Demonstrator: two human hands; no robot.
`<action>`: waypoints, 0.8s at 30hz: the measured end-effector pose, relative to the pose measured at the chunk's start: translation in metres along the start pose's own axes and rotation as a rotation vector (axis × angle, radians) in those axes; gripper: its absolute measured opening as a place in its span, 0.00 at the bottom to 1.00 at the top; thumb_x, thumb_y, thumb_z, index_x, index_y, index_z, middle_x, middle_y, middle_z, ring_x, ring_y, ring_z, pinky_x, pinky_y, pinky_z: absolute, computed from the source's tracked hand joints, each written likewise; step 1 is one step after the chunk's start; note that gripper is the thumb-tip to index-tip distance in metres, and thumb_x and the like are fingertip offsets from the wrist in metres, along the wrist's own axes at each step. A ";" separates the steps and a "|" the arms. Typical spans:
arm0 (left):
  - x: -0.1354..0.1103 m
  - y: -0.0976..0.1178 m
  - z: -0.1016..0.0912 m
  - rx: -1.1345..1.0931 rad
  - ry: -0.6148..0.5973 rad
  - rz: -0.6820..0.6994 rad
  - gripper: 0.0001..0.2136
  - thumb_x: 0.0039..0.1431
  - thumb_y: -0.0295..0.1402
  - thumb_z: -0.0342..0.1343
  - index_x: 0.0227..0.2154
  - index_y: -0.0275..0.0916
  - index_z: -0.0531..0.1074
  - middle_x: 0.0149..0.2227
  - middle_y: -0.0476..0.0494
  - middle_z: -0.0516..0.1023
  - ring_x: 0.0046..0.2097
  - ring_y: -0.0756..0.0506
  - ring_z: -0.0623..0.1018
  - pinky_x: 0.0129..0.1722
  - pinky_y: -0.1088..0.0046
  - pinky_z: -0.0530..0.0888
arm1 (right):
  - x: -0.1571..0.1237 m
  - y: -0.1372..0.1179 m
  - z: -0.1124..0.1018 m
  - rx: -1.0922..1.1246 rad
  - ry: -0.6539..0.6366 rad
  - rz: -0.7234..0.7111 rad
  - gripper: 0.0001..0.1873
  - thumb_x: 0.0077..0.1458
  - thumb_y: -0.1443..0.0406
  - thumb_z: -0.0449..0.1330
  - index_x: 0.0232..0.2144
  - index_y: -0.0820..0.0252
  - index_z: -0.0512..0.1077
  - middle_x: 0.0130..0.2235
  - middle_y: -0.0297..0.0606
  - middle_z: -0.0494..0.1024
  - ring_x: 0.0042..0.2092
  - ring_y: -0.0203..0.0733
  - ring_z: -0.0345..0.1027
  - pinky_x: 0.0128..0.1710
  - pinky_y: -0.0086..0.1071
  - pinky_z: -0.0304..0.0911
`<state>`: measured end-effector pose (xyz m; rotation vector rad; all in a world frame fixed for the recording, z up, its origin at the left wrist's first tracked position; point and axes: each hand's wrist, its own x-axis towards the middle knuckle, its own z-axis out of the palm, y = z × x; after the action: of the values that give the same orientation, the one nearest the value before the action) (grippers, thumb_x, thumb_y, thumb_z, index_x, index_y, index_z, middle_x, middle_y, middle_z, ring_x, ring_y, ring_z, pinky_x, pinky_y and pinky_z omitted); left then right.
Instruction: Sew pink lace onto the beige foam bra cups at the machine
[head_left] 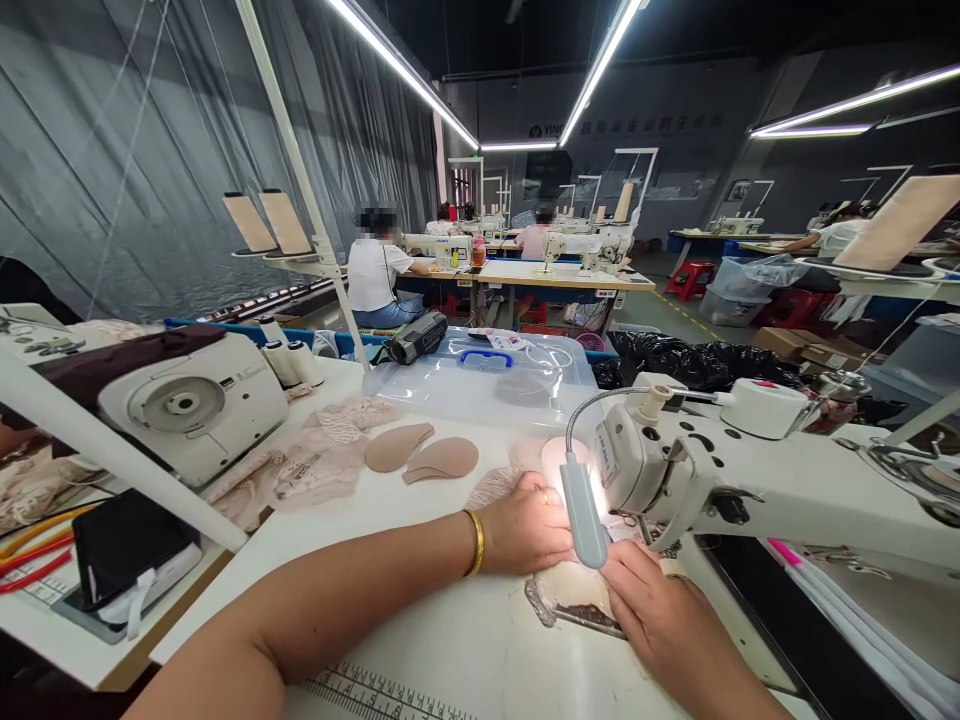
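Observation:
My left hand (pixel 529 525), with a gold bangle and ring, presses with its fingers together on beige lace fabric (pixel 495 486) beside the sewing machine head (pixel 637 455). My right hand (pixel 660 605) is bent close to the needle area, its fingertips partly behind the lit gooseneck lamp (pixel 583 512). What those fingertips grip is hidden. A round pale pink piece (pixel 555 455) lies just beyond my left hand. Two beige moulded bra cups (pixel 397 448) (pixel 444 458) rest on the white table, with more lace (pixel 322 465) to their left.
A translucent plastic box lid (pixel 517 385) with a blue handle stands behind the table. At left are another machine (pixel 195 400), thread cones (pixel 289 360) and a black phone (pixel 131 545). A ruler strip (pixel 382 695) runs along the front. Co-workers (pixel 379 270) sit at machines further back.

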<state>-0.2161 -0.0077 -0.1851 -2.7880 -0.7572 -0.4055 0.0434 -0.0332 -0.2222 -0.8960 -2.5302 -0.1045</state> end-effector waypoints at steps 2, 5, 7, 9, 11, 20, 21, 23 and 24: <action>0.000 0.001 -0.002 0.005 -0.003 0.009 0.10 0.68 0.25 0.54 0.29 0.39 0.72 0.32 0.50 0.77 0.36 0.45 0.69 0.50 0.57 0.58 | 0.000 0.000 0.000 0.008 0.033 -0.001 0.13 0.67 0.72 0.48 0.36 0.51 0.68 0.36 0.37 0.75 0.31 0.42 0.69 0.21 0.33 0.56; 0.000 0.003 -0.005 0.002 -0.007 0.028 0.11 0.68 0.25 0.53 0.28 0.40 0.71 0.33 0.50 0.78 0.38 0.45 0.70 0.48 0.57 0.58 | -0.001 0.000 -0.001 0.015 0.010 -0.049 0.15 0.67 0.73 0.49 0.46 0.52 0.71 0.35 0.36 0.75 0.34 0.43 0.70 0.25 0.31 0.62; -0.001 0.003 -0.005 -0.015 -0.008 0.033 0.12 0.70 0.28 0.52 0.29 0.41 0.72 0.34 0.50 0.79 0.38 0.44 0.71 0.47 0.57 0.57 | -0.002 0.000 0.000 0.020 -0.013 -0.064 0.17 0.67 0.74 0.49 0.50 0.52 0.71 0.35 0.36 0.74 0.35 0.43 0.70 0.27 0.31 0.64; -0.002 0.001 -0.003 -0.035 -0.011 0.025 0.11 0.71 0.30 0.52 0.30 0.41 0.73 0.35 0.50 0.79 0.38 0.45 0.71 0.48 0.56 0.57 | -0.003 -0.001 0.002 0.027 0.004 -0.036 0.16 0.67 0.73 0.48 0.46 0.52 0.72 0.35 0.37 0.73 0.35 0.44 0.69 0.26 0.31 0.63; -0.002 -0.002 0.000 -0.042 -0.014 0.008 0.11 0.70 0.30 0.54 0.30 0.42 0.74 0.34 0.51 0.79 0.36 0.46 0.70 0.49 0.56 0.57 | -0.003 -0.002 0.003 0.031 0.028 -0.010 0.16 0.68 0.73 0.47 0.42 0.51 0.72 0.35 0.38 0.73 0.35 0.45 0.68 0.25 0.32 0.60; 0.003 -0.007 0.007 -0.024 -0.014 -0.078 0.08 0.61 0.27 0.57 0.26 0.41 0.72 0.30 0.48 0.75 0.36 0.43 0.71 0.49 0.54 0.61 | -0.001 -0.001 0.005 0.046 0.042 0.031 0.15 0.71 0.69 0.46 0.34 0.51 0.68 0.34 0.38 0.72 0.34 0.44 0.69 0.25 0.33 0.59; 0.004 -0.007 0.008 -0.023 -0.014 -0.091 0.06 0.58 0.25 0.58 0.27 0.40 0.72 0.30 0.47 0.75 0.35 0.43 0.72 0.48 0.54 0.62 | -0.003 0.000 0.006 0.068 0.035 0.032 0.15 0.71 0.69 0.46 0.37 0.51 0.70 0.35 0.38 0.73 0.35 0.45 0.70 0.27 0.34 0.60; 0.005 -0.009 0.008 -0.027 -0.014 -0.125 0.07 0.52 0.20 0.58 0.28 0.39 0.72 0.30 0.46 0.76 0.34 0.43 0.73 0.46 0.55 0.63 | -0.007 0.001 0.007 0.137 0.042 0.045 0.15 0.73 0.67 0.46 0.45 0.50 0.72 0.37 0.37 0.76 0.36 0.45 0.72 0.31 0.36 0.64; 0.004 -0.009 0.006 -0.032 -0.012 -0.141 0.08 0.50 0.18 0.58 0.29 0.39 0.72 0.30 0.46 0.77 0.33 0.43 0.74 0.46 0.56 0.64 | -0.008 0.000 0.006 0.189 0.052 0.070 0.15 0.73 0.66 0.46 0.47 0.49 0.73 0.38 0.37 0.78 0.37 0.45 0.73 0.33 0.36 0.66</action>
<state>-0.2164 0.0034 -0.1883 -2.7784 -0.9619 -0.4290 0.0466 -0.0365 -0.2315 -0.8924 -2.4098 0.1295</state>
